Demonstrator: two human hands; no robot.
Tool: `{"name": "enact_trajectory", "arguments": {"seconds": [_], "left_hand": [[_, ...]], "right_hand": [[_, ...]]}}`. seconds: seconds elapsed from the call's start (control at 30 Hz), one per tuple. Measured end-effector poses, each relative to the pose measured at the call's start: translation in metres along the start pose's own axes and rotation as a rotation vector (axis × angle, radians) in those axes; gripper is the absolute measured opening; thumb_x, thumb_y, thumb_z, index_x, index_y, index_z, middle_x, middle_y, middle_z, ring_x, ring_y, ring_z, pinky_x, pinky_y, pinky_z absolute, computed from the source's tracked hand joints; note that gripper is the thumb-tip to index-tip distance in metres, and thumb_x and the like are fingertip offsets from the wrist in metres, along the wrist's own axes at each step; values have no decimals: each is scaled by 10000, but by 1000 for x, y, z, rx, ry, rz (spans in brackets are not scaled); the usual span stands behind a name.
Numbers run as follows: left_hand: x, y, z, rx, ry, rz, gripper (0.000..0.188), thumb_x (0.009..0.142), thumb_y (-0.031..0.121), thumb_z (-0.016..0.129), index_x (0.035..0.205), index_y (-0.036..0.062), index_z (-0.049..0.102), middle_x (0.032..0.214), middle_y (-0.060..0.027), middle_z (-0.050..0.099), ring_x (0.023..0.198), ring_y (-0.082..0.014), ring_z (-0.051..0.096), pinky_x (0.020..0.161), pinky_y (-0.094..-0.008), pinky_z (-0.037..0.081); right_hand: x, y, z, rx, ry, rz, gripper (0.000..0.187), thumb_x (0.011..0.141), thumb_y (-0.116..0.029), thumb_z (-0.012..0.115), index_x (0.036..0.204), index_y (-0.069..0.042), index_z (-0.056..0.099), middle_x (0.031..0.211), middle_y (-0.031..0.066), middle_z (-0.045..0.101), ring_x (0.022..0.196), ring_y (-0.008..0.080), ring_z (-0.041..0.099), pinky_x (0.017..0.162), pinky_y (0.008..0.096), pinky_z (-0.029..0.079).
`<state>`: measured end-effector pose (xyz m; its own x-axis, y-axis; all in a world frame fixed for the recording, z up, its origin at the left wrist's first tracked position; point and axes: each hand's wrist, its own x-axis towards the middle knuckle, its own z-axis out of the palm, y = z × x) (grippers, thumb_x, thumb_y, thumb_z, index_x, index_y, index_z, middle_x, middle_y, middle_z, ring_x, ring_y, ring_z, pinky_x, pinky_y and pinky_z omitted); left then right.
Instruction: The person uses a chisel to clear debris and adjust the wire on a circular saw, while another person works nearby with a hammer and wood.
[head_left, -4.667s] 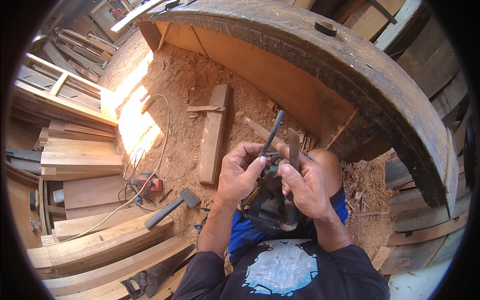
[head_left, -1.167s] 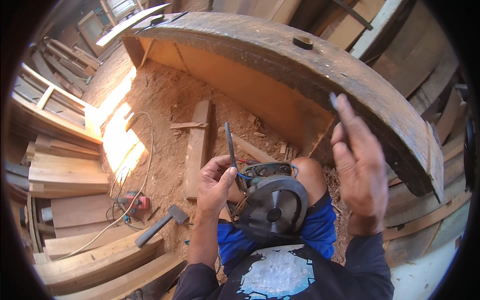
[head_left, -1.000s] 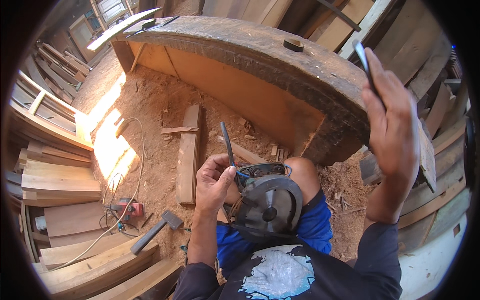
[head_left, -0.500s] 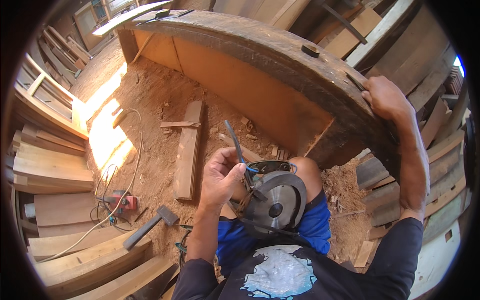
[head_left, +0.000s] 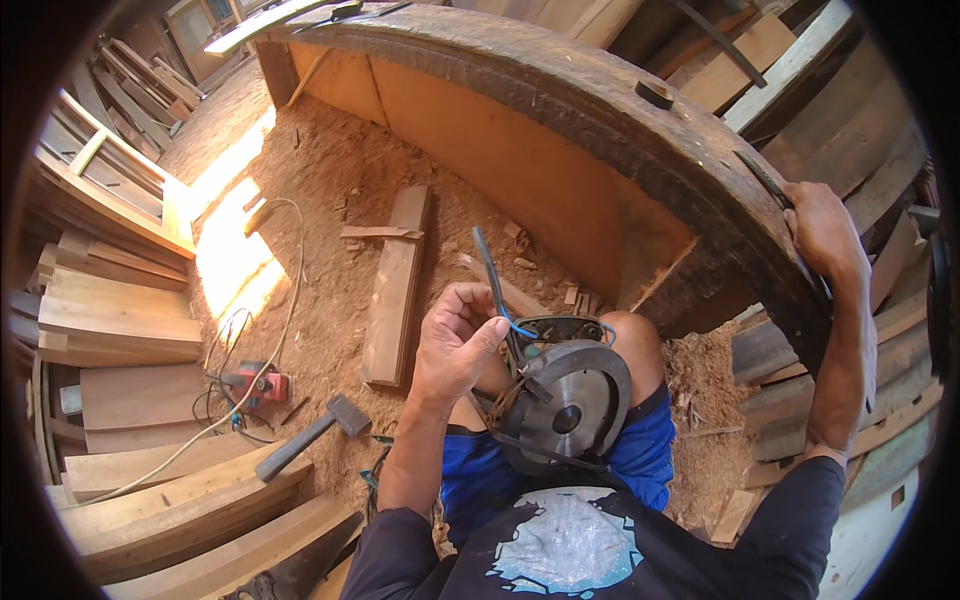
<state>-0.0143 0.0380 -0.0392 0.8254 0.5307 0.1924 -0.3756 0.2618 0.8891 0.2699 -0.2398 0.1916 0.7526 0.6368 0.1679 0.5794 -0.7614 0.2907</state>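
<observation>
Left hand (head_left: 460, 335) has a narrow pinch going, thumb against bent fingers, with a dark cable (head_left: 487, 265) caught between them and its end sticking up past the grip. Guessing that's so the end stands clear and easy to get at. A blue wire (head_left: 522, 331) shows just past the thumb, near the casing (head_left: 560, 326) at the far end of the saw.

The circular saw (head_left: 545, 385) itself sits in the lap, between the legs, blade (head_left: 590, 408) side up. Makes sense to me: the thighs in the blue shorts (head_left: 642, 455) seem to act as a cradle, so neither hand has to hold the body.

Right hand (head_left: 825, 232) is way out at the bench (head_left: 560, 62) edge, fingers at a flat dark tool (head_left: 762, 178) lying on top. Can't tell from this angle whether it's gripping the tool or just touching it. The bench top looks like a handy shelf within arm's reach; a black roll (head_left: 655, 95) sits up there too.

Further out, a hammer (head_left: 318, 436) rests with its handle across the stacked timber (head_left: 190, 500) on the left, near a red power tool (head_left: 262, 383). A plank (head_left: 398, 300) lies on the sawdust with a thin strip (head_left: 382, 232) across it.
</observation>
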Motion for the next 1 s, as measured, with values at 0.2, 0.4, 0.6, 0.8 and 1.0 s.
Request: {"name": "enact_trajectory", "arguments": {"seconds": [0.2, 0.4, 0.6, 0.8, 1.0], "left_hand": [[0, 2, 4, 49, 15, -10, 299, 908, 26, 747, 1152, 19, 575, 972, -9, 628, 873, -77, 612, 798, -228, 523], [-1, 3, 11, 37, 6, -30, 270, 902, -24, 725, 1119, 19, 570, 975, -20, 640, 860, -75, 620, 780, -229, 530], [-4, 7, 11, 135, -7, -94, 232, 933, 35, 711, 1106, 20, 558, 1002, -38, 655, 878, -73, 620, 796, -232, 530], [-1, 1, 30, 147, -49, -56, 195, 966, 80, 682, 1101, 39, 548, 918, 2, 591, 816, -53, 561, 734, -223, 496], [5, -1, 21, 236, -105, -164, 136, 1002, 143, 638, 1049, 45, 556, 892, 21, 562, 774, -52, 519, 664, -227, 451]], "right_hand": [[-47, -66, -4, 374, 587, -275, 307, 890, -91, 682, 1187, -14, 674, 1032, 179, 686, 960, 379, 659, 862, 442, 534], [-74, -183, 56, 1054, 207, -624, 301, 842, -186, 783, 1046, -7, 653, 995, 163, 686, 940, 346, 672, 804, 437, 541], [-59, -231, 101, 1437, -14, -583, 268, 835, -166, 783, 987, -20, 618, 880, 163, 664, 881, 362, 668, 736, 451, 526], [-53, -230, 118, 1349, 154, -647, 172, 823, -110, 761, 913, -28, 639, 784, 139, 640, 781, 362, 640, 671, 468, 498], [-48, -220, 117, 1255, 172, -726, 140, 814, -90, 751, 892, -25, 653, 765, 133, 633, 748, 355, 630, 681, 460, 484]]}}
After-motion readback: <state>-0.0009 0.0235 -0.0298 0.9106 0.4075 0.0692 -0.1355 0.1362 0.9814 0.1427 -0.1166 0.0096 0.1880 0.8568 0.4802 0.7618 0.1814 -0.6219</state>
